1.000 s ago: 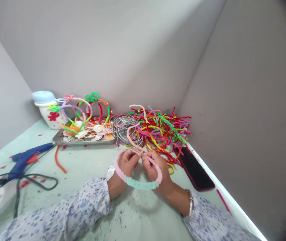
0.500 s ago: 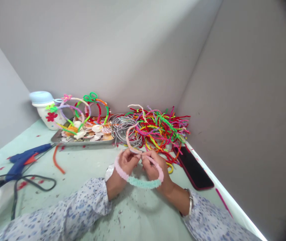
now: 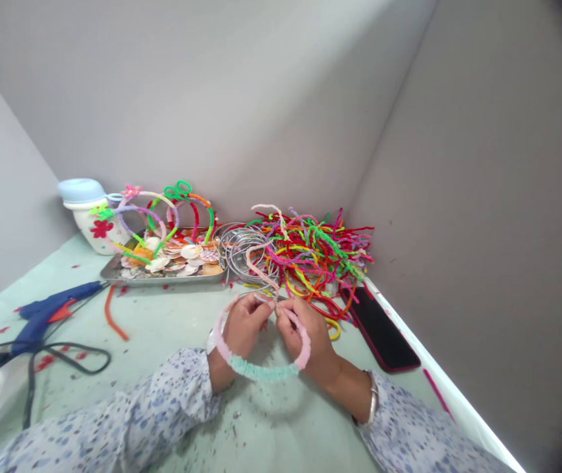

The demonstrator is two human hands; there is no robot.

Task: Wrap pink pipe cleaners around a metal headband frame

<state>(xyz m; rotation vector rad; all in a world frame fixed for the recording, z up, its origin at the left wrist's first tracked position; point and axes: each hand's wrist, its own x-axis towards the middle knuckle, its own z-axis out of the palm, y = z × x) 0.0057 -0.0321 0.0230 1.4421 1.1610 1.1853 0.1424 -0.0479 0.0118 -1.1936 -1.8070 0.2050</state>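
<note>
A wire hoop (image 3: 265, 373) wrapped in fuzzy pale pink and mint green hangs toward me, circling in front of both hands. My left hand (image 3: 241, 325) is closed, pinching the hoop near its far side, where a short bit of light wire shows. Close beside it, my right hand (image 3: 308, 332) is also closed, with thumb and finger pinching a peach-pink pipe cleaner (image 3: 260, 270) against the hoop. That pipe cleaner's loose end rises and bends over in front of a wire coil. The exact contact between the fingertips is partly hidden.
Behind the hands lie a wire coil (image 3: 246, 253) and a heap of coloured pipe cleaners (image 3: 325, 253). A metal tray (image 3: 163, 282) holds shell-like discs and finished hoops. A blue glue gun (image 3: 39, 318) with its cord is left; a phone (image 3: 382, 328) is right.
The hoop has shifted left and slightly down. The peach-pink pipe cleaner's lower part has swung right to the fingertips of my right hand. Both hands stay close together.
</note>
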